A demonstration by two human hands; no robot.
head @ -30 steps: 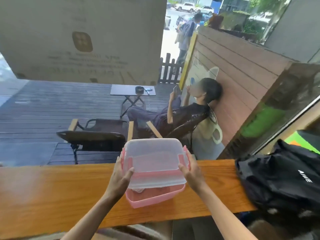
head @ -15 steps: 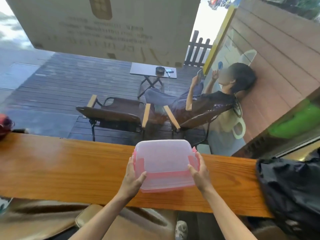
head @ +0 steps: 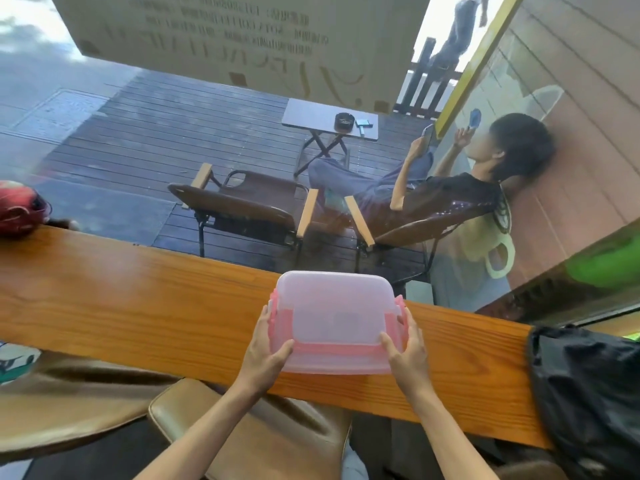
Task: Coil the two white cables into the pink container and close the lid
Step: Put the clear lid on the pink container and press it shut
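Now the pink container (head: 334, 341) sits on the wooden tabletop (head: 138, 306), near its front edge and a little right of the middle. Its translucent lid (head: 334, 306) lies flat on top and covers the whole opening. Through the cloudy plastic I cannot tell what is inside; the white cables are not visible from this view. Pink latch flaps show on the left and right ends of the container, and a pink band runs along the front side under the lid.

Both hands hold the container at its two front corners. The left hand (head: 265, 351) grasps the left end, with the thumb on the lid's front corner and the fingers against the left latch. The right hand (head: 405, 344) grasps the right end in the same way, thumb on the lid and fingers around the right latch. Both forearms come up from the lower edge and point towards the container.

A black bag (head: 585, 386) lies on the right end of the tabletop, well apart from the container. A red object (head: 19, 207) rests at the far left end. Behind the glass, a person sits in a folding chair on a dark deck.
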